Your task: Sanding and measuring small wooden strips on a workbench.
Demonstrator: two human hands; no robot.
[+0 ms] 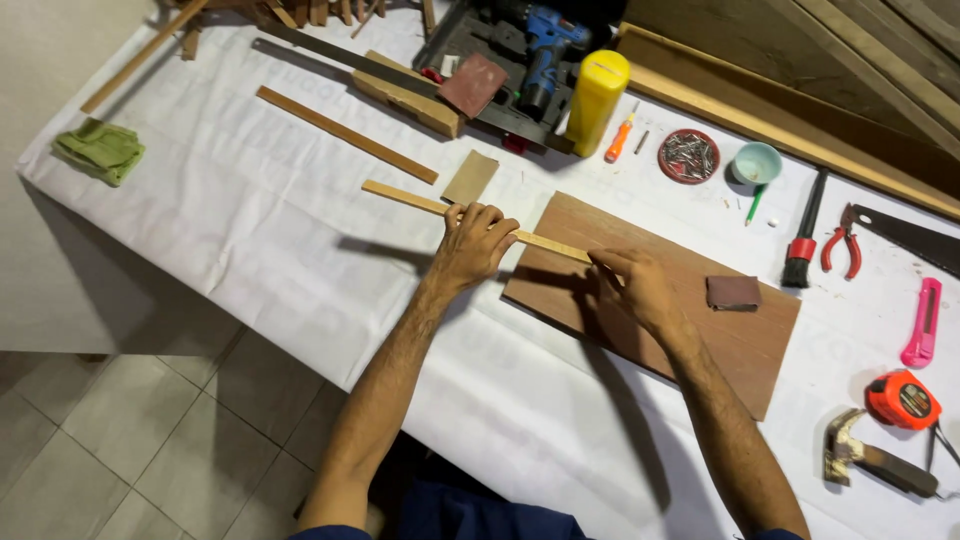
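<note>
A thin light wooden strip (pixel 405 198) lies across the white-covered table, its right end over a brown wooden board (pixel 740 340). My left hand (pixel 472 245) grips the strip near its middle, fingers curled over it. My right hand (pixel 632 285) pinches the strip's right end above the board. A dark piece of sandpaper (pixel 733 292) rests on the board to the right of my right hand. A tan sandpaper piece (pixel 470 177) lies just beyond the strip.
A longer wooden strip (pixel 345 134), wood block (pixel 405 95), blue drill (pixel 545 50) and yellow bottle (pixel 596 100) sit at the back. Brush (pixel 803 240), pliers (pixel 843 245), saw (pixel 915 235), pink cutter (pixel 922 322), tape measure (pixel 903 399) and hammer (pixel 875 462) lie right. Green cloth (pixel 100 150) lies far left.
</note>
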